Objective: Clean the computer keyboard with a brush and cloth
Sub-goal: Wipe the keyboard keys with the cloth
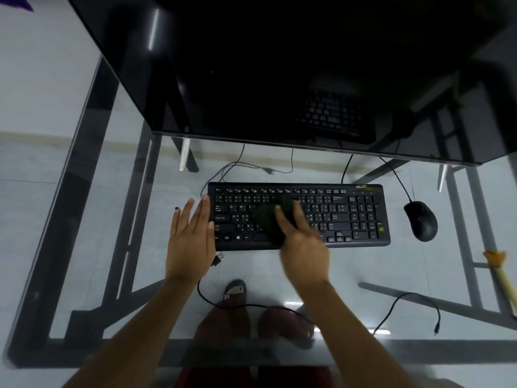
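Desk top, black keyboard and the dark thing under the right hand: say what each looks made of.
Clear desk top: apparently glass, glossy; floor, frame and feet show through it.
Black keyboard: probably matte plastic, with printed keys.
Dark wad under the right hand: likely soft cloth, though blurred.

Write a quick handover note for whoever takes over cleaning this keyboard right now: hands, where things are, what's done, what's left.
Left hand: open, fingers straight, resting against the left end of the keyboard, steadying it.
Right hand: flat on a dark cloth, pressing it onto the middle keys; it is motion-blurred.
The keyboard lies on the glass desk, its USB plug unplugged by the front edge. Mouse sits to its right.
Done: cannot tell how far the wiping has got.
Left: right-hand keys and number pad. A possible brush lies at the far right.
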